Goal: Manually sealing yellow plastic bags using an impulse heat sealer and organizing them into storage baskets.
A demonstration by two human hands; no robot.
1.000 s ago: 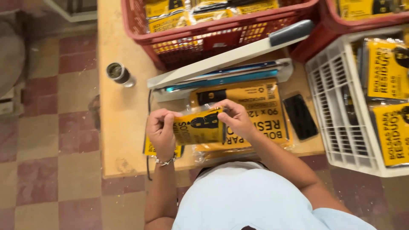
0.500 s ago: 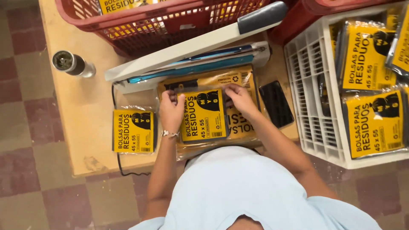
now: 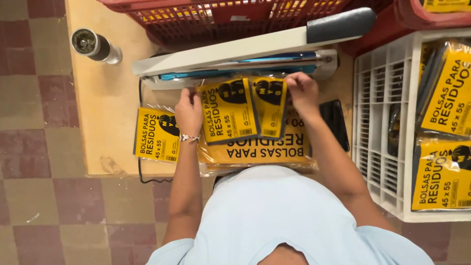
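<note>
Yellow bag packet [image 3: 243, 110] lies gripped at both ends by the hands, left hand [image 3: 189, 112] and right hand [image 3: 303, 93], below the heat sealer [image 3: 235, 54].

a wooden table [image 3: 105, 98] carries a heat sealer [image 3: 245, 54], yellow packs [image 3: 255, 147], one lone pack [image 3: 156, 135], a black phone [image 3: 336, 122], a cup [image 3: 93, 45] and a red basket [image 3: 235, 14].

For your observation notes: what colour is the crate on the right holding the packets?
White crate, clearest in the head view.
</note>
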